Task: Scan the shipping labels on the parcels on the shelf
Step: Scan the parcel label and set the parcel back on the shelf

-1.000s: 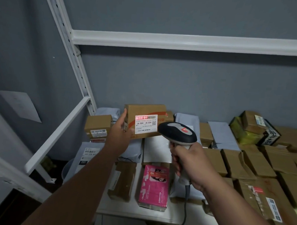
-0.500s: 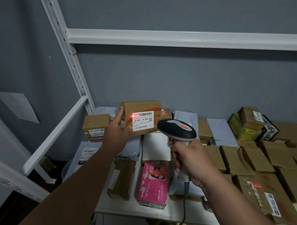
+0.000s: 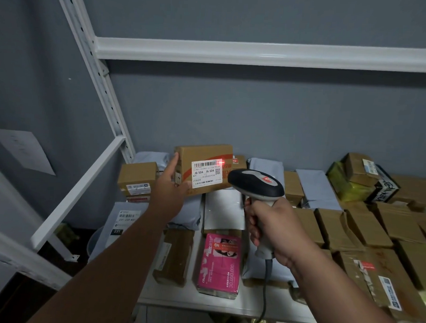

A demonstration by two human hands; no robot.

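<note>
Holding the stiff, light-looking box by its left end, your left hand tips its label up while your right hand squeezes the scanner.

my left hand holds box up at shelf rear-left | scanner in my right hand, just right of box | parcels lie below both

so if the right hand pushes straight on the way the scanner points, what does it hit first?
Probably the label on the box held by the left hand; right hand's scanner aims there. Depth unclear.
</note>
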